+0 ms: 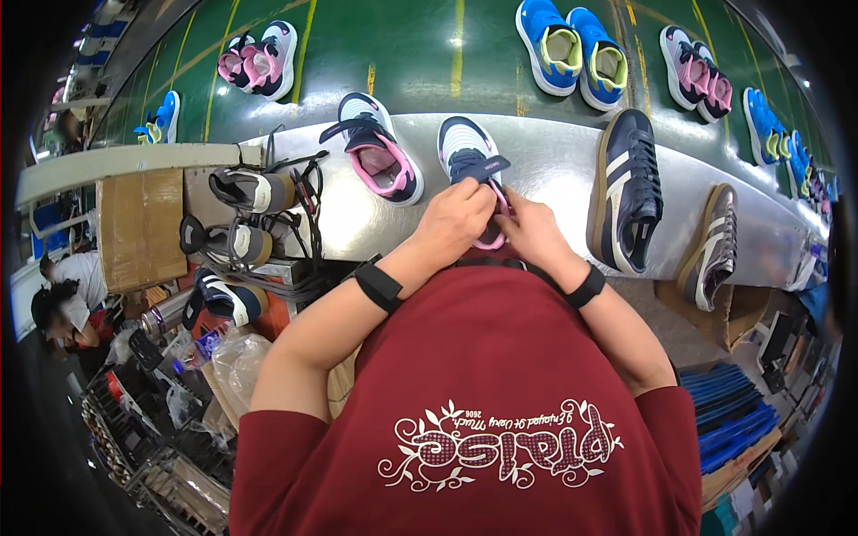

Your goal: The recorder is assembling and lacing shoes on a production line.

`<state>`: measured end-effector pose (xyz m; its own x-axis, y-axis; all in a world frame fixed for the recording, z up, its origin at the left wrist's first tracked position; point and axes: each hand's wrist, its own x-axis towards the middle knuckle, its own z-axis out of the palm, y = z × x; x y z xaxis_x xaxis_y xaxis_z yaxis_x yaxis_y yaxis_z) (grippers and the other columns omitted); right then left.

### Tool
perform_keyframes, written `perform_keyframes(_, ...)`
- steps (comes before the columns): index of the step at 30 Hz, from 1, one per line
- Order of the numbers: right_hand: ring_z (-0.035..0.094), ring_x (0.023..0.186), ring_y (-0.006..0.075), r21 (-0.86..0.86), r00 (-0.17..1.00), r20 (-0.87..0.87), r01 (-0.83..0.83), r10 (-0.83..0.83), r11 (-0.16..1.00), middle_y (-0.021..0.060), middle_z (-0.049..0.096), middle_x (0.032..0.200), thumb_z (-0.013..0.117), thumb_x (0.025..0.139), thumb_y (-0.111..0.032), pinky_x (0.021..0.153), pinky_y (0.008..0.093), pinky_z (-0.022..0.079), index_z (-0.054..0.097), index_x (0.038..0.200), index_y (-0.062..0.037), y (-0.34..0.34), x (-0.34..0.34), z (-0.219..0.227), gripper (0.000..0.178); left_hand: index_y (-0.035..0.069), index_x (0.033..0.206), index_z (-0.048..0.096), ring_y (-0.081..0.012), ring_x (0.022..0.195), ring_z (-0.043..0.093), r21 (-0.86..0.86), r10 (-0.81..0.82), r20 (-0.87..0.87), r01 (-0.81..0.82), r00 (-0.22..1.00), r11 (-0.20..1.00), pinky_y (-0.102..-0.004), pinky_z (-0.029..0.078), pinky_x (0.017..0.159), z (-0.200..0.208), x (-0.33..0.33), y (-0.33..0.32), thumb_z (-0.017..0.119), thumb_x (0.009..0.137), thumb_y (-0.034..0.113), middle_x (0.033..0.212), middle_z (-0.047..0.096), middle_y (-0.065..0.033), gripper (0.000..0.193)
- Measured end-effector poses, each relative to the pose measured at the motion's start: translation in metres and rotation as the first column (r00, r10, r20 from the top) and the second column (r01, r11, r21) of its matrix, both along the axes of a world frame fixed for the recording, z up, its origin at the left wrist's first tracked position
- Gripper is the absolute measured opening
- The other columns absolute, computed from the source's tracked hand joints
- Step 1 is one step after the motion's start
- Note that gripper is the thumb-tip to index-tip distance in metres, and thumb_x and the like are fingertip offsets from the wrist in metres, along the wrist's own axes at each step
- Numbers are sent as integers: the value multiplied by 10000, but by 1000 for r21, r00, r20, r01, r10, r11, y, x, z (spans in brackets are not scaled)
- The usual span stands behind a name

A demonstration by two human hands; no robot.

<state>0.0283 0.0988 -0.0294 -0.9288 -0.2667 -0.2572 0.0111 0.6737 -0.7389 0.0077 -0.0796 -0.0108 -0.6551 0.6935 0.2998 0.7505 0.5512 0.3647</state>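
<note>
A navy, white and pink child's sneaker [465, 140] rests on the metal ledge right in front of me, its toe pointing away. My left hand [458, 221] is closed at its dark strap and tongue. On the other side, my right hand [534, 234] has thumb and fingers closed on the pink-lined collar. My fingers partly cover the shoe's opening and heel. Its look-alike, a second child's sneaker [386, 159], stands just to the left with its strap lifted open and pink lining showing.
A dark sneaker with white stripes [629, 183] and a grey-brown sneaker [712, 246] are to the right. Beyond the ledge, a green conveyor surface [411, 54] carries blue shoes [585, 58] and pink-lined pairs [259, 62]. Shoes with laces [250, 192] hang at left beside a cardboard box [141, 228].
</note>
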Motion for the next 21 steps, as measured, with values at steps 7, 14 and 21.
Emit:
perform_keyframes(7, 633, 769, 300, -247, 931, 315, 269, -185, 931, 201, 656, 823, 444, 918, -427, 739, 372, 471, 637, 959, 32, 15, -35, 23, 499, 19, 1074, 624, -215, 794, 559, 1, 152, -1, -152, 988, 988, -323, 498, 657, 12, 6, -2, 595, 695, 59, 861, 545, -53, 382)
perform_keyframes(14, 395, 520, 58, -401, 892, 433, 323, -133, 858, -34, 479, 577, 581, 917, -285, 479, 215, 312, 582, 688, -45, 7, -65, 12, 331, 14, 1009, 630, -197, 724, 519, -36, 122, -53, -123, 991, 992, -318, 453, 605, 9, 3, 2, 594, 710, 53, 758, 478, -42, 304)
perform_keyframes(21, 345, 438, 34, -468, 553, 832, 660, 40, 588, -51, 461, 557, 593, 916, -242, 396, 197, 235, 588, 710, -66, 26, -38, -13, 271, 8, 975, 625, -195, 746, 523, -76, 103, -47, -107, 994, 991, -311, 448, 632, 6, 2, -3, 599, 711, 100, 783, 500, -45, 281)
